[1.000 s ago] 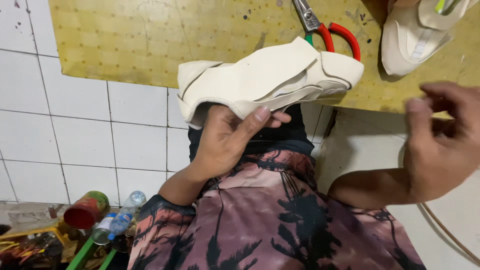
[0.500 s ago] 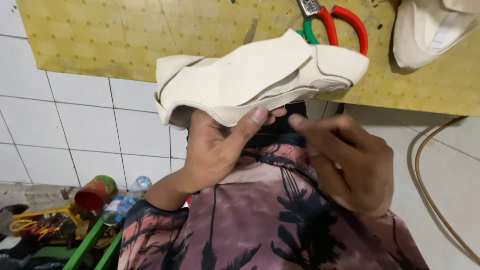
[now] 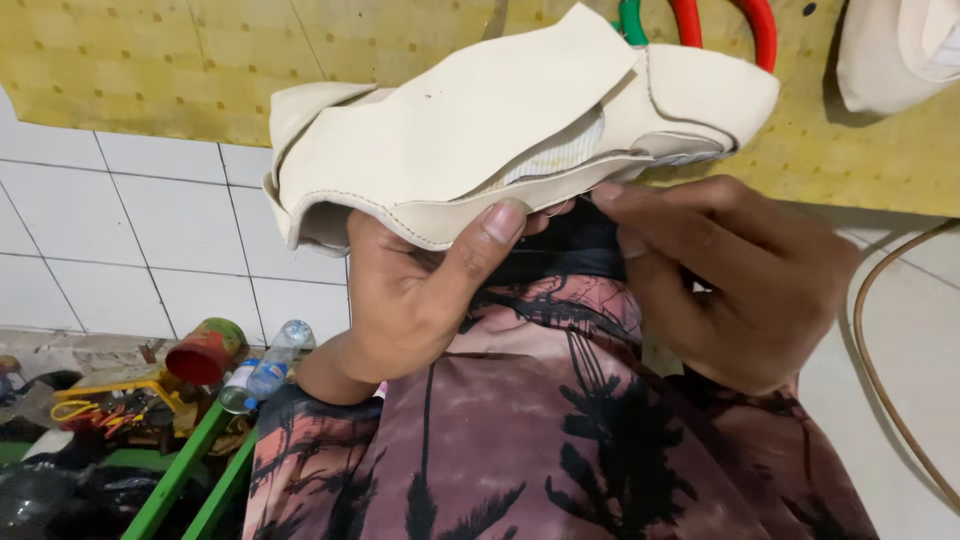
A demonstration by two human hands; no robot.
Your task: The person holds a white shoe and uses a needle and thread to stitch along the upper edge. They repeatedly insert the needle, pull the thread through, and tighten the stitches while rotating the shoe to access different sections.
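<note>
Head view: cream shoe upper (image 3: pixel 470 140) held up before the yellow counter (image 3: pixel 150 70), above the lap. Left hand (image 3: pixel 420 290) is clamped on its lower stitched edge, thumb pressing from below; right hand (image 3: pixel 730 280) pinches the edge near the toe. It looks light, soft and floppy, best gripped along the seamed rim.

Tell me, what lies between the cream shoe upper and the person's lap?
In the head view, the left hand lies there, holding the cream shoe upper from below, thumb on its edge; the right hand fingers touch it too.
</note>
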